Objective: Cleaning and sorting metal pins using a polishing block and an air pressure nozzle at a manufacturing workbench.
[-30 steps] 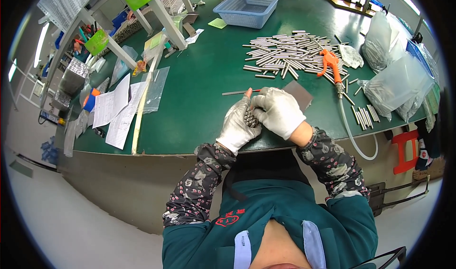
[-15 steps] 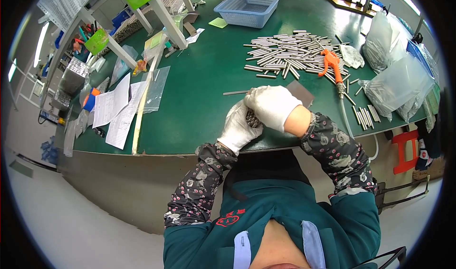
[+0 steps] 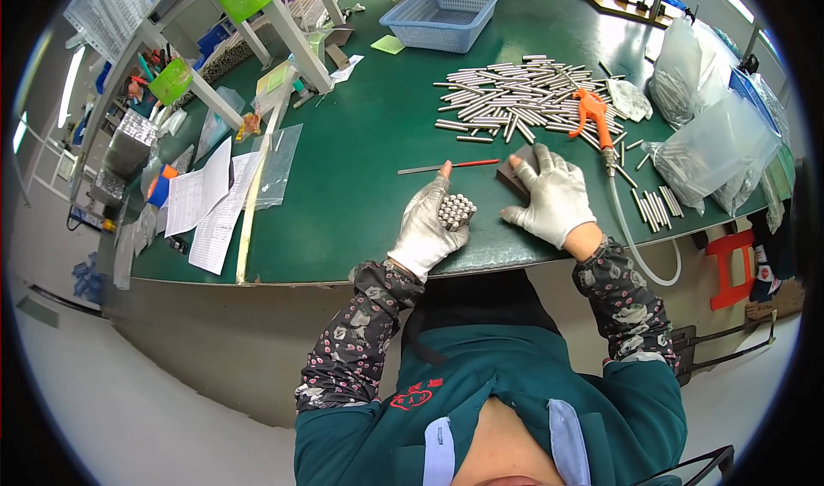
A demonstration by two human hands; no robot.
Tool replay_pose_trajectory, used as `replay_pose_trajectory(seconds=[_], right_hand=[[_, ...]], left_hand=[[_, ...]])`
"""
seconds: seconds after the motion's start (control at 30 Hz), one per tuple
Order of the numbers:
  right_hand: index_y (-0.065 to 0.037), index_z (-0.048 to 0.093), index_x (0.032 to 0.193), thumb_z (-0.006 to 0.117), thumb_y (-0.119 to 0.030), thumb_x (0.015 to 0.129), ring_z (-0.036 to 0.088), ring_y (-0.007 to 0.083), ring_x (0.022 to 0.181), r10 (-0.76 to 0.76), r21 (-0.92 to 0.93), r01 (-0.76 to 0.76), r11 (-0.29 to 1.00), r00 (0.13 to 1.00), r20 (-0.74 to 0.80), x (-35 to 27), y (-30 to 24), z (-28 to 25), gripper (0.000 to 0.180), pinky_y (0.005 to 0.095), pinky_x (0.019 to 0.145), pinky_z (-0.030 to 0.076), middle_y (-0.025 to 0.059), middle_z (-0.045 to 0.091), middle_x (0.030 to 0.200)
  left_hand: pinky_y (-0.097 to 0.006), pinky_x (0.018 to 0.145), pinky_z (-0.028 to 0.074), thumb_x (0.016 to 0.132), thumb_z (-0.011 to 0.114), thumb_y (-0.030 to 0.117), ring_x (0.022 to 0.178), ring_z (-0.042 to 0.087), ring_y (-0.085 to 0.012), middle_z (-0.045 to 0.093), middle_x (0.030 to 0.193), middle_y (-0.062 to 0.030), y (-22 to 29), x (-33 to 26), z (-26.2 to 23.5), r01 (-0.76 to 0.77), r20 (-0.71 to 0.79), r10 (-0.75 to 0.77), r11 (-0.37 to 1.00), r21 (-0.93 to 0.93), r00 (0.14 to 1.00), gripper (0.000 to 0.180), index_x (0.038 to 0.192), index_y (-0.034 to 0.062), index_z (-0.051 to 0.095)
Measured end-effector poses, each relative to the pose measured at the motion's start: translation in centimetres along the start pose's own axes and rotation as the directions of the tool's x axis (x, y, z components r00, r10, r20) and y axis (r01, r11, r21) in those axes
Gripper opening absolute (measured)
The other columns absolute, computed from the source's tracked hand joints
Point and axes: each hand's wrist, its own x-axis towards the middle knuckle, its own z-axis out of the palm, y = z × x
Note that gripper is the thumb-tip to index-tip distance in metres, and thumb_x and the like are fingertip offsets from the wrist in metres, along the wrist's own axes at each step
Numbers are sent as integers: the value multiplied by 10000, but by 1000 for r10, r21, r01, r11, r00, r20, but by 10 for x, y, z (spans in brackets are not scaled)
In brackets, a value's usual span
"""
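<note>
My left hand (image 3: 427,235), in a white glove with bare fingertips, is wrapped round a bundle of short metal rods (image 3: 457,212), their round ends facing up. Over to the right, my gloved right hand (image 3: 556,196) grips a flat dark brown block (image 3: 513,185) at the tabletop. Its fingers lie over the block's far part and its thumb is on the near side; the palm hides some of the block. Just beyond both hands lies a thin file with a red handle (image 3: 475,163).
A large pile of metal rods (image 3: 515,95) lies beyond my hands, beside an orange air gun (image 3: 594,117) with a hose. Plastic bags of rods (image 3: 717,155) stand at the right. A blue basket (image 3: 442,35) is at the back; papers (image 3: 206,203) lie left.
My right hand has left the rod bundle and moved right onto the brown block, which has shifted left. The bundle's ends and the file's red handle now show.
</note>
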Motion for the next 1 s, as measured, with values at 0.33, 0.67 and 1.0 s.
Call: replay_pose_trajectory(seconds=[0.33,0.67,1.0], right_hand=[[-168,688,905,628,-145,668,538,333,938,-279,374,264,889,960,-14,26,-33,-32,246,418,798,422,147,571,1040],[-162,692,857,627,-173,667,531,290,901,-102,211,120,970,990,-97,29,-21,-25,201,409,751,403,121,565,935],[-170,675,844,674,-248,654,502,284,998,-134,10,136,991,983,-126,11,4,15,206,415,857,390,98,554,1049]], left_hand=[[-298,777,504,609,696,56,831,597,-217,579,974,-104,-10,3,3,55,-35,-56,998,-35,998,981,1447,63,188],[-260,738,508,619,697,42,776,605,-166,576,974,-83,0,5,2,44,-28,-43,998,52,999,957,1441,59,207],[-216,758,479,636,642,-56,770,559,-100,545,887,-25,13,3,0,115,47,-111,990,-83,993,979,1462,69,133]])
